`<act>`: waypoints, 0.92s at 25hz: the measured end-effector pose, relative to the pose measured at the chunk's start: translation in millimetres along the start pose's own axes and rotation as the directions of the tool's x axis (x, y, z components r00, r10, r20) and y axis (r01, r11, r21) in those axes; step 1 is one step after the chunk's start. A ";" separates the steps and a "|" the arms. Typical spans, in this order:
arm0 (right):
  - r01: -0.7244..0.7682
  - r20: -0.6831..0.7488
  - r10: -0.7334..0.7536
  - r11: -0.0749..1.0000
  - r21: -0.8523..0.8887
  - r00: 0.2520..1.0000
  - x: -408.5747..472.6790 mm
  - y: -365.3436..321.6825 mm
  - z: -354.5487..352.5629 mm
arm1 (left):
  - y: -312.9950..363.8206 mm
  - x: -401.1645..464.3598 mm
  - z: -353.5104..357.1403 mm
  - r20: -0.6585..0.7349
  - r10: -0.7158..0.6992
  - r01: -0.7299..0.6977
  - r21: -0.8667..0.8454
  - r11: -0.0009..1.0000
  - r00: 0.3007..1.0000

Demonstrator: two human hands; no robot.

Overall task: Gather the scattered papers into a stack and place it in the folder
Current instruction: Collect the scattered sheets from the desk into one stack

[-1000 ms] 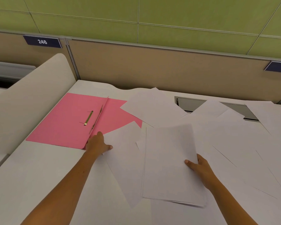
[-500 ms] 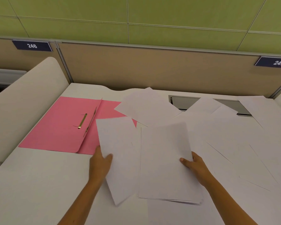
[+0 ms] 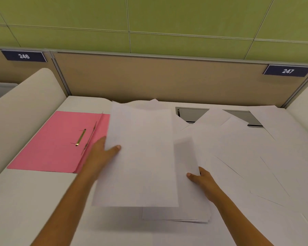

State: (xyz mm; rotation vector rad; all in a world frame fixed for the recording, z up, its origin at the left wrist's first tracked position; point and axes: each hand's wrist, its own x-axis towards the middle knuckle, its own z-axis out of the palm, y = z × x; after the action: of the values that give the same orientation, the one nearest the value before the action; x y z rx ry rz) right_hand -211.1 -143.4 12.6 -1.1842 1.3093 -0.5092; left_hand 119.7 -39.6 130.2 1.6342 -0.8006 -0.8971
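Note:
My left hand (image 3: 103, 153) pinches the left edge of a white sheet (image 3: 140, 157), thumb on top, and holds it raised above the desk, over the stack. The stack of white papers (image 3: 187, 201) lies in front of me, mostly hidden under the raised sheet. My right hand (image 3: 201, 180) grips the stack's right edge with the thumb on top. An open pink folder (image 3: 57, 142) with a brass fastener (image 3: 80, 137) lies flat at the left. Several loose white sheets (image 3: 256, 157) overlap across the right half of the desk.
The white desk (image 3: 25, 201) is bounded by rounded white side dividers (image 3: 21, 107) left and right and a tan back panel (image 3: 158, 77). A grey cable slot (image 3: 190, 115) at the back is partly covered by paper. Number plates 246 and 247 hang on the panel.
My left hand has picked the sheet up from beside the folder and carried it up and to the right, over the stack. My right hand has stayed on the stack's right edge.

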 end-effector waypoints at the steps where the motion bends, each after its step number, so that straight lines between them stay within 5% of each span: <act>1: -0.032 0.018 0.032 0.999 0.015 0.999 -2.0 0.1 2.4 | -15.7 2.8 17.2 0.028 -0.026 0.025 0.020 0.999 0.999; 4: -0.187 0.008 0.187 0.979 0.083 0.982 -1.0 -12.5 2.6 | -55.3 9.7 69.3 0.048 -0.112 0.104 0.146 0.984 0.993; 8: -0.168 0.077 0.155 0.964 0.207 0.985 19.1 -22.3 -52.5 | -67.9 15.0 167.3 0.090 -0.187 0.157 0.271 0.950 0.978; 13: 0.020 0.024 -0.019 0.999 -0.029 1.000 7.8 4.9 -34.3 | -80.5 1.7 155.0 0.044 -0.218 0.197 0.280 0.940 0.975; 18: 0.139 -0.046 -0.137 0.989 0.042 0.989 14.0 -11.9 -61.8 | -68.2 48.2 126.6 -0.149 -0.122 0.166 0.338 0.926 0.981; 23: 0.178 -0.201 -0.159 0.981 0.082 0.967 73.4 -42.2 -92.8 | -54.2 138.6 107.2 -0.170 -0.016 0.138 0.733 0.666 0.985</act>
State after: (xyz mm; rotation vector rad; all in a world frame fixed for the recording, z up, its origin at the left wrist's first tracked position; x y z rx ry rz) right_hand -263.5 -256.1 30.9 -1.1918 1.3368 -0.8218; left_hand 98.5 -196.8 38.0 2.4419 -1.0806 -0.4908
